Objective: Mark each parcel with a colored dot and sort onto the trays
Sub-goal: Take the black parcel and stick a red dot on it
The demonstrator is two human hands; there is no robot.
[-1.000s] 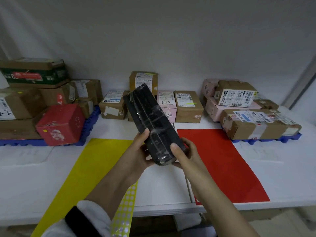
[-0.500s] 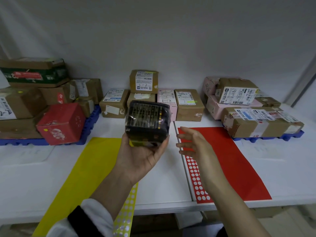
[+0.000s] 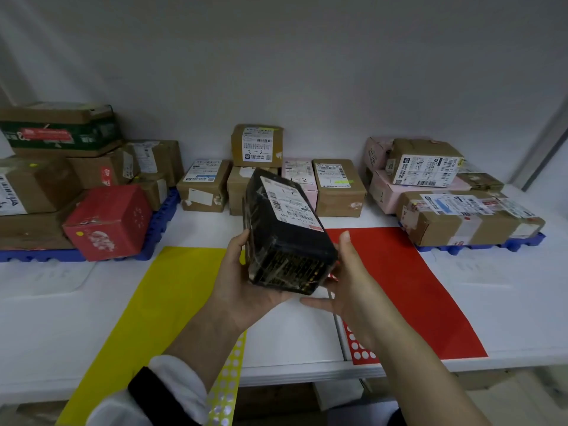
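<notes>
White bench point(image 3: 507, 318) runs along a plain wall, with a yellow sheet point(image 3: 159, 302) at lower left and a red sheet point(image 3: 415, 287) right of centre. At mid-frame a black parcel point(image 3: 285, 238), white label up, is held above the gap between them. The left hand point(image 3: 242, 287) cups it from below, thumb up its side. The right hand point(image 3: 356, 290) lies with straight fingers against its right side. Boxes are stacked on the left blue tray point(image 3: 163, 219) and the right blue tray point(image 3: 479, 248).

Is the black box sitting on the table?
No, the black box is up in the air above the table, held in the left hand with the right hand against its side.
</notes>
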